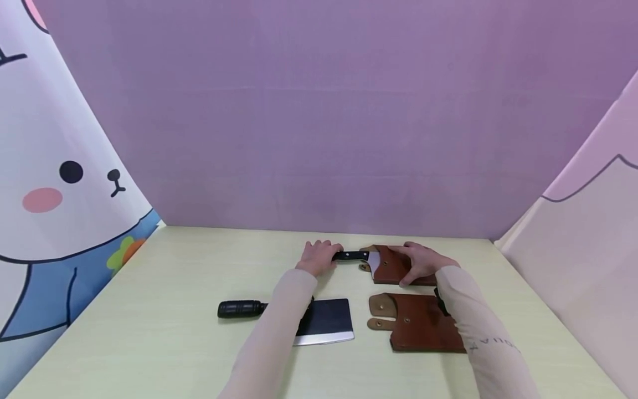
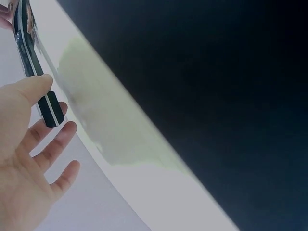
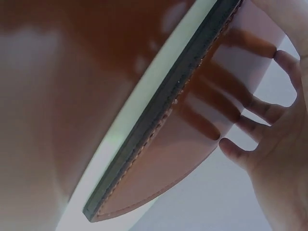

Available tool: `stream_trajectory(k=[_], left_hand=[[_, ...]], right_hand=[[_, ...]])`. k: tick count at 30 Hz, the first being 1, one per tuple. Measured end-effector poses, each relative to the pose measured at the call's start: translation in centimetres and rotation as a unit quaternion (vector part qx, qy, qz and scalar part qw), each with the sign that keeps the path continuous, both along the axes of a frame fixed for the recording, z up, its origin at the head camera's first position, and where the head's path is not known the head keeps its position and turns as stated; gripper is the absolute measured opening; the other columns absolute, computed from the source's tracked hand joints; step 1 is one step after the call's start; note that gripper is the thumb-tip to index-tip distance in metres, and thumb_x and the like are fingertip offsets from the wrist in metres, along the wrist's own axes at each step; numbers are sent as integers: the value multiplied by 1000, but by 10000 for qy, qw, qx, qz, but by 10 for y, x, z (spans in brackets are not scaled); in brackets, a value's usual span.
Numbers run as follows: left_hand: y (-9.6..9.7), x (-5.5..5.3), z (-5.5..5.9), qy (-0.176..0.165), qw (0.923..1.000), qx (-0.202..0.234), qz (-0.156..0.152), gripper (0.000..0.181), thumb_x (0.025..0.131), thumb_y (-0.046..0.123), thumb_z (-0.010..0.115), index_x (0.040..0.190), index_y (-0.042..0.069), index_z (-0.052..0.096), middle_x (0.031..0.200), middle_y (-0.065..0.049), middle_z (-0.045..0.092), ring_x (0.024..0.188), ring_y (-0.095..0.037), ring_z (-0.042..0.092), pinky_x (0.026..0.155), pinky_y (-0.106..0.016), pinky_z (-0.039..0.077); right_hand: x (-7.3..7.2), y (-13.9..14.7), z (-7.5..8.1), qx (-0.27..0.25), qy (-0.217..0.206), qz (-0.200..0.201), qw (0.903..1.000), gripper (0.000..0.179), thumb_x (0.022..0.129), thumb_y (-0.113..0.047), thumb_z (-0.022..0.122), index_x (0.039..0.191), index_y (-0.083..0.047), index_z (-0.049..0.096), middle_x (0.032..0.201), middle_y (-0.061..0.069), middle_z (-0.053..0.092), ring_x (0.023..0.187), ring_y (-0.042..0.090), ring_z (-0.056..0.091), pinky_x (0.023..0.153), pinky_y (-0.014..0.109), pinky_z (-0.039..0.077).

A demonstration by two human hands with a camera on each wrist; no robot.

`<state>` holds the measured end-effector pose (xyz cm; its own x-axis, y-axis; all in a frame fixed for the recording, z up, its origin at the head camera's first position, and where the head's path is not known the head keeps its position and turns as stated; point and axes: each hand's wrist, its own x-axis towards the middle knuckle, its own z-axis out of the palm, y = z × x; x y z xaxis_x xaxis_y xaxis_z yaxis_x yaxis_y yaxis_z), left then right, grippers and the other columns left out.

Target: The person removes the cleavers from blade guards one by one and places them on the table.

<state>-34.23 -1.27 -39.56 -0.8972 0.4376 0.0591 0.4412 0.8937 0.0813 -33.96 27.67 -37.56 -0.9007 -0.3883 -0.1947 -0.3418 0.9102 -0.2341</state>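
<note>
My left hand (image 1: 319, 257) pinches the butt end of a black riveted knife handle (image 1: 351, 255) between thumb and index finger; the other fingers are spread loosely in the left wrist view. The knife's blade sits in a brown leather sheath (image 1: 391, 270), with a silver strip by the handle showing and the rest hidden. My right hand (image 1: 423, 261) lies across that sheath, thumb toward its near edge. In the right wrist view, its fingertips (image 3: 231, 149) touch the sheath's smooth face, beyond the stitched edge.
A cleaver (image 1: 326, 318) with black handle and dark blade lies under my left forearm. Another brown sheath (image 1: 421, 324), its tan straps (image 1: 381, 324) unfastened, lies nearer me, partly beneath my right sleeve. A purple cloth (image 1: 319, 122) stands behind the pale table (image 1: 164, 332).
</note>
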Motion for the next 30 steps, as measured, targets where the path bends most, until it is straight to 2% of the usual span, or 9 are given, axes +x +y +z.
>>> stream_trajectory(k=[7,14,23,30], left_hand=[[0,1,1,-17,10000,-5,-52,40,89,30,59,128,30,51,120,-1,58,108,-24,54,95,-48,37],[-1,2,5,60,9999,28,-121,37,90,30,56,127,30,52,119,-2,59,106,-24,56,93,-47,38],[-6,2,10,350,9988,-150,-292,34,89,36,57,123,32,54,109,1,62,99,-21,58,89,-44,42],[-9,0,12,658,9960,-274,-542,34,87,42,57,119,30,57,105,2,64,94,-20,59,84,-42,43]], right_hand=[[6,-2,2,65,190,57,9998,97,60,-40,82,141,-19,34,136,24,35,115,39,42,89,57,40],[8,-1,4,89,432,258,9987,97,59,-42,82,141,-19,35,136,26,34,118,43,40,88,60,39],[13,-1,10,169,642,424,9969,99,58,-46,82,141,-17,35,135,27,35,119,45,39,89,61,37],[16,-3,17,257,673,429,9965,98,59,-46,81,141,-17,36,135,27,34,119,44,38,91,62,36]])
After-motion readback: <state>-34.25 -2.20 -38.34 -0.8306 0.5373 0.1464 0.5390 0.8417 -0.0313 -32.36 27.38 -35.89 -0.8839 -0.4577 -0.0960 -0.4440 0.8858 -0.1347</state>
